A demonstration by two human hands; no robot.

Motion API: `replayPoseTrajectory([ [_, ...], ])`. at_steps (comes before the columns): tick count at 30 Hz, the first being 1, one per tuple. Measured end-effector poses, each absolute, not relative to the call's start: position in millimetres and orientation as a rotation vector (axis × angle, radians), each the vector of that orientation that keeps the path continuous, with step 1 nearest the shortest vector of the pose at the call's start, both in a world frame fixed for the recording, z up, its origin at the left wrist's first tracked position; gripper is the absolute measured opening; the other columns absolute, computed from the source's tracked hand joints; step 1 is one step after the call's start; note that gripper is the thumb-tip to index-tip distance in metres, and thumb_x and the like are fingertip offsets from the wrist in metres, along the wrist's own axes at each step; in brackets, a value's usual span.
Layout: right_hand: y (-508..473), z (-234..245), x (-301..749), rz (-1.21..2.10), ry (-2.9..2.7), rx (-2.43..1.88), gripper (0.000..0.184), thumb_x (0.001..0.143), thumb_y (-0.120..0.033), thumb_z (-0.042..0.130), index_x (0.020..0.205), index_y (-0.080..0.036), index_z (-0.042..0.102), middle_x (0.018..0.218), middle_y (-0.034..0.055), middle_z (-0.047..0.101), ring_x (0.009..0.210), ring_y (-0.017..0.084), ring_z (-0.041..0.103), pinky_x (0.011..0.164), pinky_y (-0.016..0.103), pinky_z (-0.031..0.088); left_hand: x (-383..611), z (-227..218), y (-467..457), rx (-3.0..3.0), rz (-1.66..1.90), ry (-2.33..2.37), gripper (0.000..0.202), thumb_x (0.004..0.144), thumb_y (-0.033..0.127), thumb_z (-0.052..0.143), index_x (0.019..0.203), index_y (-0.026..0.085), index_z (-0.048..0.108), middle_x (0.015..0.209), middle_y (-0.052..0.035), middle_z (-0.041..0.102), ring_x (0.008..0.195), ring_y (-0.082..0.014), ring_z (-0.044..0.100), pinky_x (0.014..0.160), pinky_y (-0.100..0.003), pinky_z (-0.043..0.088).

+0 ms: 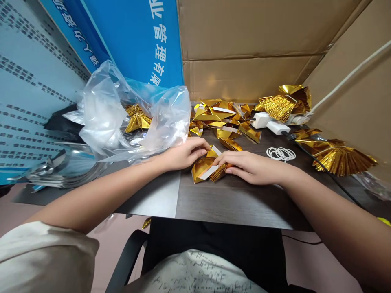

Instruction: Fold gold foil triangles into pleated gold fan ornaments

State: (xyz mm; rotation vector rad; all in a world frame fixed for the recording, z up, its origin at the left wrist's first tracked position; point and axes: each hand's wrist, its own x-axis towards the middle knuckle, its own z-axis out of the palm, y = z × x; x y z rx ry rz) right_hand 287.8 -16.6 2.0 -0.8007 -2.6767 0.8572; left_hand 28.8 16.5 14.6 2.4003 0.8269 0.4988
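My left fingers and right fingers press closed on a folded gold foil piece, pinching its layers against the counter to keep them aligned.

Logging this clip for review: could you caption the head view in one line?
Head view: left hand and right hand holding a gold foil paper piece on a dark wood-grain desk.

A clear plastic bag, blue printed banner, cardboard wall, white power adapter
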Motion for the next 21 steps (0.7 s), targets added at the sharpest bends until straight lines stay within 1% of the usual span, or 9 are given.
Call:
replayPoseTrajectory([
  [2,-17.1,3.3,286.6,0.875,-2.673,-0.792,0.031,0.102,-0.03,0.041,0.122,-0.018,0.061,0.128,0.0103,0.064,0.119,0.017,0.062,0.106,0.037,0.05,19.4,19.4,8.0,2.347,0.511,0.966,0.021,0.1,0.028,0.047,0.101,0.016,0.064,0.096,-0.0051,0.068,0.088,-0.015,0.062,0.081,-0.028,0.051],
  [4,-17.3,4.4,285.4,0.895,-2.672,-0.777,0.031,0.102,-0.028,0.041,0.123,-0.018,0.061,0.129,0.0102,0.063,0.122,0.016,0.061,0.108,0.037,0.05,11.4,21.9,-2.9,2.254,0.395,1.105,0.029,0.098,0.042,0.05,0.102,0.016,0.064,0.085,-0.0028,0.066,0.07,-0.0138,0.058,0.065,-0.027,0.046],
  [6,-17.1,4.7,285.0,0.9,-2.667,-0.764,0.029,0.101,-0.026,0.041,0.121,-0.017,0.061,0.132,0.0104,0.062,0.125,0.016,0.059,0.11,0.037,0.049,7.6,21.4,-14.3,2.261,0.308,1.185,0.034,0.091,0.049,0.061,0.103,0.017,0.064,0.085,-0.0024,0.067,0.071,-0.0147,0.058,0.064,-0.027,0.044],
  [8,-16.4,4.1,285.7,0.873,-2.651,-0.763,0.026,0.101,-0.027,0.041,0.114,-0.017,0.062,0.138,0.0111,0.058,0.13,0.017,0.057,0.112,0.038,0.048,8.1,19.2,-23.4,2.327,0.272,1.259,0.029,0.087,0.043,0.067,0.102,0.017,0.064,0.087,-0.0025,0.068,0.075,-0.0164,0.06,0.067,-0.028,0.043],
  [10,-15.4,3.3,287.1,0.818,-2.624,-0.784,0.025,0.101,-0.029,0.042,0.105,-0.016,0.063,0.142,0.0115,0.055,0.134,0.018,0.054,0.114,0.038,0.047,10.7,17.5,-28.1,2.37,0.248,1.345,0.019,0.088,0.031,0.065,0.102,0.018,0.063,0.087,-0.002,0.069,0.078,-0.0169,0.061,0.068,-0.028,0.042],
  [11,-14.9,3.0,288.0,0.797,-2.616,-0.8,0.025,0.101,-0.03,0.042,0.104,-0.016,0.063,0.142,0.0116,0.054,0.133,0.018,0.054,0.113,0.039,0.047,11.8,17.5,-28.6,2.368,0.231,1.384,0.016,0.089,0.026,0.062,0.103,0.019,0.063,0.087,-0.0014,0.07,0.078,-0.0166,0.062,0.068,-0.028,0.041],
  [13,-13.6,2.8,289.6,0.796,-2.625,-0.836,0.027,0.101,-0.032,0.042,0.11,-0.017,0.063,0.136,0.0114,0.058,0.126,0.019,0.058,0.11,0.04,0.049,12.3,19.9,-26.2,2.331,0.205,1.442,0.017,0.089,0.019,0.059,0.106,0.019,0.062,0.087,-0.0002,0.071,0.078,-0.0157,0.063,0.068,-0.027,0.041],
  [16,-11.5,1.8,291.1,0.83,-2.659,-0.895,0.032,0.101,-0.033,0.04,0.121,-0.019,0.061,0.124,0.0106,0.065,0.115,0.019,0.063,0.104,0.041,0.051,8.5,28.2,-17.5,2.275,0.204,1.456,0.019,0.091,0.019,0.059,0.11,0.019,0.062,0.087,0.0006,0.072,0.076,-0.0142,0.063,0.068,-0.027,0.042],
  [21,-6.8,-6.6,290.0,0.663,-2.581,-1.081,0.033,0.099,-0.032,0.041,0.123,-0.018,0.06,0.13,0.0123,0.065,0.121,0.024,0.063,0.107,0.045,0.052,1.9,36.4,0.0,2.26,0.273,1.388,0.018,0.092,0.024,0.062,0.108,0.018,0.066,0.09,-0.0009,0.071,0.078,-0.0131,0.064,0.071,-0.026,0.045],
])
